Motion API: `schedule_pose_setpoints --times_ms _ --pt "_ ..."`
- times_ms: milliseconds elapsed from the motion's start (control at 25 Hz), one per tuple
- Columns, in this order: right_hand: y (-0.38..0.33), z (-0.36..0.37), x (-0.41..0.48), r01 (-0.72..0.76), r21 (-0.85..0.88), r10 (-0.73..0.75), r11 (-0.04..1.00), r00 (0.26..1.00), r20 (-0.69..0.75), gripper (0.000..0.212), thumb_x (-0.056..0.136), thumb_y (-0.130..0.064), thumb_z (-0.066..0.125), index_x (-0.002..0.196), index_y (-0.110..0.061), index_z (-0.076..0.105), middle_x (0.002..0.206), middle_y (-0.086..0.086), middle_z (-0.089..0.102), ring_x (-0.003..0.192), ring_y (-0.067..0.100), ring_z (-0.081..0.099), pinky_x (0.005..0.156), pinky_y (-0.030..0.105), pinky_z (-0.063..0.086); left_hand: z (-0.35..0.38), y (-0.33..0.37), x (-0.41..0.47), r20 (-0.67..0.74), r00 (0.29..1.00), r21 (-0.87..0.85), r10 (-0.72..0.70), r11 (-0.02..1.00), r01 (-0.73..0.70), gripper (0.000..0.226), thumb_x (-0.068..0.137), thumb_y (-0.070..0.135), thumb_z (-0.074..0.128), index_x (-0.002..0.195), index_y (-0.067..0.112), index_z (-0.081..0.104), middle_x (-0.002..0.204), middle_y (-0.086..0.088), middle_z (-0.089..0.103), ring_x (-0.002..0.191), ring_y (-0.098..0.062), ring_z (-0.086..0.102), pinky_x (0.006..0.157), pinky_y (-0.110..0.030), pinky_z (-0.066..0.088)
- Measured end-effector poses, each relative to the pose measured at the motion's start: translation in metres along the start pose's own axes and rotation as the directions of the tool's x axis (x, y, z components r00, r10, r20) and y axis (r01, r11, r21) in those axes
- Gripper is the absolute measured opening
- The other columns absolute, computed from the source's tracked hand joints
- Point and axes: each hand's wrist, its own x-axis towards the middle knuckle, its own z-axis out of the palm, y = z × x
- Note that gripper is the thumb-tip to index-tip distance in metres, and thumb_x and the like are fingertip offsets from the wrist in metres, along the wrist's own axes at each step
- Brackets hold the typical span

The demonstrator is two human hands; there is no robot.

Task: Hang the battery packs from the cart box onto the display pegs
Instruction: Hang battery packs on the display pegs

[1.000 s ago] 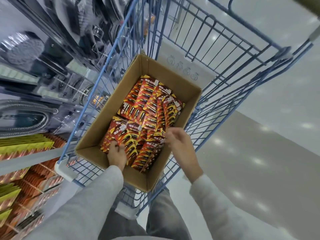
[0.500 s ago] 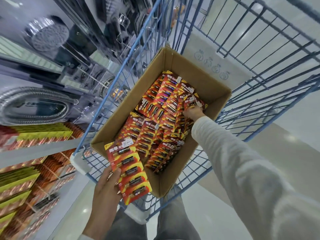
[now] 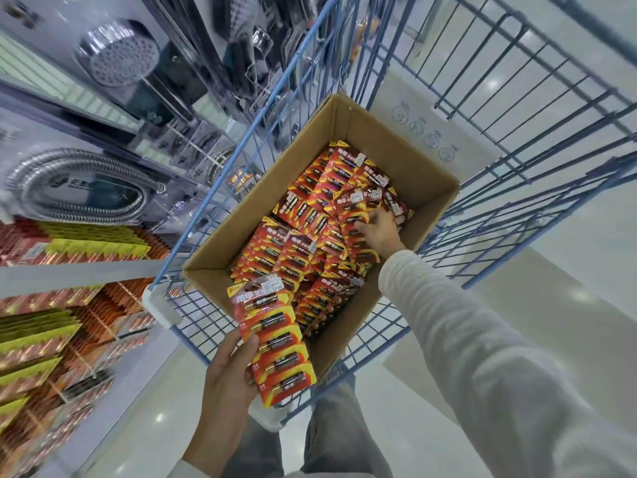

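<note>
Nearest, the left hand point(image 3: 225, 370) gripped a strip of red-and-yellow carded battery packs point(image 3: 274, 343), fingers curled round its edge, over the cart's near edge. Farther in, the right hand point(image 3: 378, 229) curled its fingers onto another red pack point(image 3: 355, 207) atop the heap inside the open brown cardboard box point(image 3: 224, 243), which sat in the blue wire cart point(image 3: 517, 188).

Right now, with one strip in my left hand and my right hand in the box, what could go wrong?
1. The left hand holds the strip only by one edge, partly out past the box; it may slip and fall to the floor.
2. The right hand grips a pack in a loose, overlapping heap; lifting it could drag neighbours out with it.
</note>
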Motion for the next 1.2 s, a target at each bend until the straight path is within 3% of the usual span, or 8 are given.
schedule_pose_setpoints --times_ms 120,240,480,600,680,800,920,1200 --pt "-0.005 -0.009 -0.034 0.071 0.103 -0.078 0.992 0.995 0.067 0.019 0.100 -0.016 0.063 0.114 -0.013 0.052 0.120 0.008 0.061 0.116 0.028 0.061 0.090 0.036 0.052 0.001 0.010 -0.015 0.026 0.999 -0.002 0.030 1.000 -0.030 0.024 0.098 0.031 0.066 0.122 0.032 0.065 0.105 0.009 0.078 0.085 -0.015 0.078 0.064 -0.031 0.058" --pt "-0.012 -0.025 -0.090 0.140 0.303 -0.185 0.943 0.975 0.125 0.023 0.098 -0.025 0.066 0.115 -0.012 0.057 0.117 0.017 0.070 0.112 0.037 0.069 0.091 0.049 0.058 -0.009 0.025 -0.034 0.051 0.993 -0.039 0.107 0.994 -0.105 0.030 0.099 0.032 0.065 0.129 0.030 0.064 0.106 0.004 0.079 0.083 -0.018 0.079 0.058 -0.031 0.061" --pt "-0.034 -0.033 -0.237 0.251 0.546 -0.380 0.800 0.915 0.137 0.013 0.104 -0.030 0.057 0.114 -0.027 0.065 0.114 0.006 0.075 0.103 0.031 0.074 0.084 0.054 0.059 -0.063 0.053 -0.085 0.162 0.948 -0.209 0.273 0.949 -0.237 0.032 0.101 0.023 0.059 0.132 0.019 0.066 0.117 -0.010 0.077 0.102 -0.033 0.076 0.090 -0.050 0.059" --pt "-0.051 -0.001 -0.313 0.339 0.571 -0.495 0.748 0.858 0.140 0.015 0.107 -0.020 0.051 0.108 -0.026 0.065 0.095 -0.007 0.079 0.086 0.012 0.076 0.066 0.032 0.061 -0.118 0.052 -0.114 0.132 0.912 -0.301 0.389 0.892 -0.337 0.033 0.100 0.027 0.057 0.131 0.018 0.067 0.118 -0.011 0.077 0.104 -0.034 0.076 0.093 -0.053 0.058" --pt "-0.057 0.022 -0.360 0.357 0.571 -0.546 0.739 0.814 0.198 0.018 0.106 -0.014 0.048 0.104 -0.023 0.064 0.080 -0.011 0.077 0.071 0.005 0.073 0.060 0.022 0.057 -0.153 0.045 -0.129 0.091 0.889 -0.347 0.448 0.851 -0.393 0.032 0.101 0.028 0.056 0.131 0.021 0.068 0.118 -0.011 0.077 0.103 -0.034 0.076 0.092 -0.051 0.058" --pt "-0.058 0.082 -0.432 0.392 0.551 -0.613 0.737 0.730 0.302 0.020 0.099 -0.024 0.056 0.100 -0.028 0.076 0.096 0.006 0.078 0.083 0.021 0.074 0.076 0.038 0.056 -0.223 0.025 -0.154 -0.035 0.856 -0.453 0.516 0.756 -0.474 0.032 0.098 0.033 0.059 0.128 0.027 0.069 0.117 -0.007 0.078 0.098 -0.030 0.077 0.082 -0.044 0.060" --pt "-0.053 0.143 -0.502 0.399 0.553 -0.659 0.731 0.621 0.423 0.021 0.097 -0.027 0.059 0.110 -0.018 0.072 0.109 0.017 0.075 0.091 0.032 0.074 0.082 0.047 0.059 -0.303 -0.006 -0.176 -0.169 0.835 -0.543 0.524 0.658 -0.522 0.045 0.091 0.040 0.065 0.133 0.024 0.067 0.127 -0.013 0.073 0.110 -0.037 0.072 0.089 -0.047 0.055" --pt "-0.048 0.278 -0.632 0.503 0.428 -0.648 0.751 0.442 0.620 0.021 0.096 -0.022 0.059 0.090 -0.029 0.078 0.091 0.005 0.077 0.075 0.019 0.073 0.072 0.036 0.057 -0.466 -0.073 -0.254 -0.489 0.701 -0.565 0.518 0.425 -0.708 0.032 0.099 0.029 0.059 0.126 0.015 0.070 0.111 -0.020 0.076 0.088 -0.035 0.076 0.067 -0.039 0.060"
